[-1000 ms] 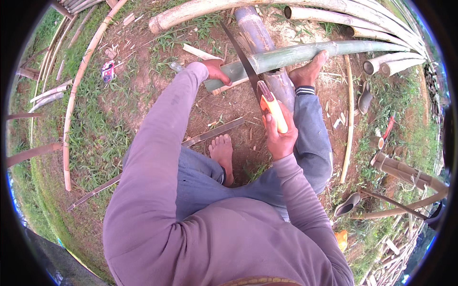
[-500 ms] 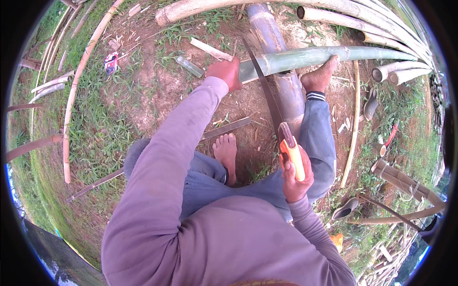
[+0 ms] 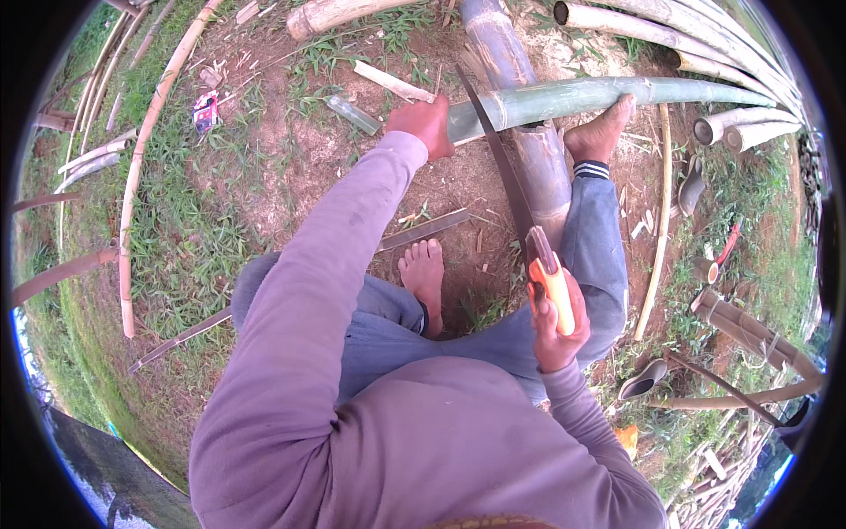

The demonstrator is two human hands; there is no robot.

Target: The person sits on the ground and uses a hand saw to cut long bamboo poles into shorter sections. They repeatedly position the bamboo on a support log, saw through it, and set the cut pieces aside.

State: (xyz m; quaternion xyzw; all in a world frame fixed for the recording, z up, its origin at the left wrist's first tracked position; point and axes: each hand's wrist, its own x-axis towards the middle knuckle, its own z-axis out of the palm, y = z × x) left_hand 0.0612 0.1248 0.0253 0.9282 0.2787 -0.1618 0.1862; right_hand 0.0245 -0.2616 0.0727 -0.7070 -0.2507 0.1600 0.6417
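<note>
The left hand (image 3: 425, 126) clamps the left end of a long green bamboo pole (image 3: 573, 97) lying across a thick grey bamboo log (image 3: 548, 176); the right hand (image 3: 561, 333) grips a dark-bladed, orange-handled saw (image 3: 509, 169).

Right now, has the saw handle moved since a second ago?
Yes. Judged against the green bamboo pole, the saw handle in the right hand is farther back toward the person's body, with more blade showing on the near side.

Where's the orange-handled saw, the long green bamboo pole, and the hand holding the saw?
Orange-handled saw with dark metal blade (image 3: 511, 176), head view, middle of the blade.
Long round green bamboo pole (image 3: 577, 95), head view, near its middle.
Right hand (image 3: 566, 342), head view, middle of the hand.
</note>
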